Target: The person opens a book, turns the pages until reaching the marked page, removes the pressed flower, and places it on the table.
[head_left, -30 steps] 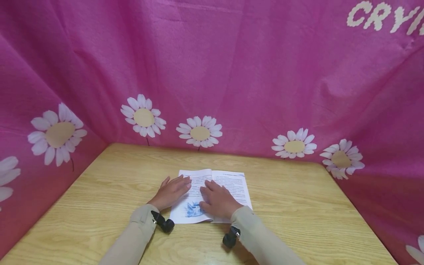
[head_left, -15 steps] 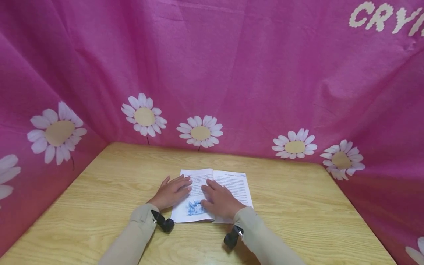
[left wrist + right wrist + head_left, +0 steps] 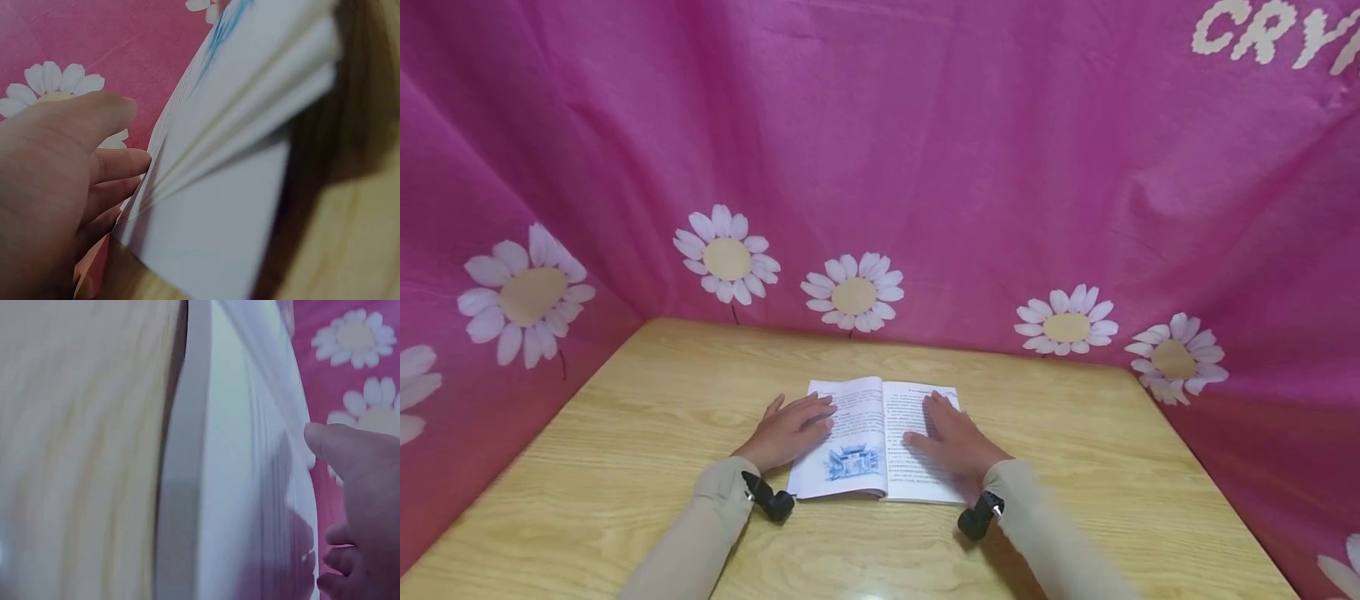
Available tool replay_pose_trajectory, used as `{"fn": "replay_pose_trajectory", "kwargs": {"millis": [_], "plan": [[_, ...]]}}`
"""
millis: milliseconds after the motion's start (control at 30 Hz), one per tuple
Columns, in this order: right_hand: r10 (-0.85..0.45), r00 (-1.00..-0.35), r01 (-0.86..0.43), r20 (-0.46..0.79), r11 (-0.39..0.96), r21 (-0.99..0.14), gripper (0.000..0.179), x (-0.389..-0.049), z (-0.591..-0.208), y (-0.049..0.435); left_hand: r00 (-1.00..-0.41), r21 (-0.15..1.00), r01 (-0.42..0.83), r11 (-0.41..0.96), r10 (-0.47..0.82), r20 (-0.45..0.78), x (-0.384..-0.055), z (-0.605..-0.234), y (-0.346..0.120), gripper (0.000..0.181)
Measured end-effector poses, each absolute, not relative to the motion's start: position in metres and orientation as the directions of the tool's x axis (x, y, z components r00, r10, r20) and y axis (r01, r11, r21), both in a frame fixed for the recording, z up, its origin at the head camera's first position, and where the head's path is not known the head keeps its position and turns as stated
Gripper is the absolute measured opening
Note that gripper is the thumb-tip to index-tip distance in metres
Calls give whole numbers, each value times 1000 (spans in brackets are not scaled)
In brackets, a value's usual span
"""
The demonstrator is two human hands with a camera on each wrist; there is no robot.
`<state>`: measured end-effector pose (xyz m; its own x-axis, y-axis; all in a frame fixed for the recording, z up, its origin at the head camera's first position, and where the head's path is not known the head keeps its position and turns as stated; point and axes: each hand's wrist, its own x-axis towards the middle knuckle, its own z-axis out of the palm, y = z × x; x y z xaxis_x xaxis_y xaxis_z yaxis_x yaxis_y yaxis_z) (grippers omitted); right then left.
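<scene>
An open book (image 3: 855,417) lies on the wooden table, its left page printed with text and a blue drawing of a building, its right page full of text. My left hand (image 3: 786,431) rests on the outer part of the left page, fingers spread and fairly straight. In the left wrist view, fingertips of the left hand (image 3: 50,181) meet the page edge, and some leaves below fan apart. Over the right page is my right hand (image 3: 955,437), fingers extended. The right wrist view shows the right hand (image 3: 369,494) low over the page, its shadow on the paper.
The light wooden table (image 3: 662,400) spreads around the book on all sides. A pink cloth (image 3: 962,167) with white daisies hangs behind it and along both sides. A small black camera sits on each wrist, the left camera (image 3: 769,500) near the book's lower corner.
My right hand has slid rightward from the middle of the book to the right page's outer part, uncovering the blue drawing and the centre fold. My left hand stays almost where it was.
</scene>
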<state>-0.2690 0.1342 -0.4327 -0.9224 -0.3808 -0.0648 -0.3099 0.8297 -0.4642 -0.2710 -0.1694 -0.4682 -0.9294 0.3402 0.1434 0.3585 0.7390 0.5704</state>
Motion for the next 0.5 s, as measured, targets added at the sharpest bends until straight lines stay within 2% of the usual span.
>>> {"fn": "replay_pose_trajectory", "kwargs": {"millis": [200, 500], "plan": [[-294, -949, -238, -110, 903, -358, 100, -274, -438, 155, -930, 574, 355, 738, 339, 139, -271, -469, -170, 46], [-287, -954, -261, -90, 939, -226, 99, -267, -438, 158, -931, 581, 351, 734, 340, 132, -272, -469, -171, 45]]}}
